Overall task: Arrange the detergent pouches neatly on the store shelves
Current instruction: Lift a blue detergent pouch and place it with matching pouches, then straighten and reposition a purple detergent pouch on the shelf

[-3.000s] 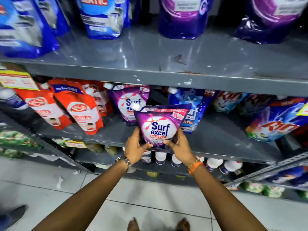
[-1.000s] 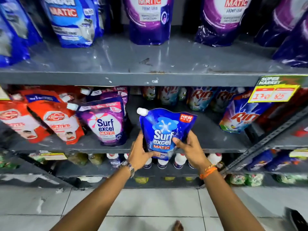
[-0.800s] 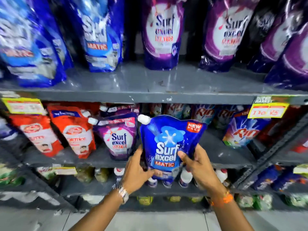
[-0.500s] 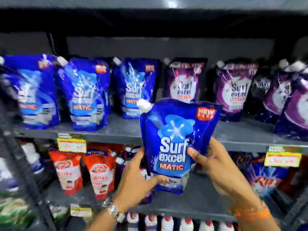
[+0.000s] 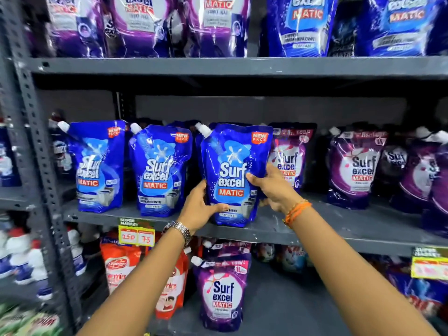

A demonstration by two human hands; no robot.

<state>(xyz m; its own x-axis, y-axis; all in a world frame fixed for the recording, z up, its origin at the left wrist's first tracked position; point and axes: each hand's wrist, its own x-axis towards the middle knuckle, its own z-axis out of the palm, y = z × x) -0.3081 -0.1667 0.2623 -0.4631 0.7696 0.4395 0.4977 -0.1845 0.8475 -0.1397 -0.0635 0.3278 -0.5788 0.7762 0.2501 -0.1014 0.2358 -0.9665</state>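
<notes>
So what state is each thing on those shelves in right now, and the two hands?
Held blue pouch: upright, base on the middle shelf, gripped from both sides.
Left hand: closed on the held blue pouch's lower left.
Right hand: closed on its right edge.
Two blue pouches to the left: standing, slightly tilted.
Purple pouches to the right: standing, unevenly spaced.
Lower purple pouch: standing upright.
Yellow price tag: hanging on the shelf edge.

three blue pouches, two hands
</notes>
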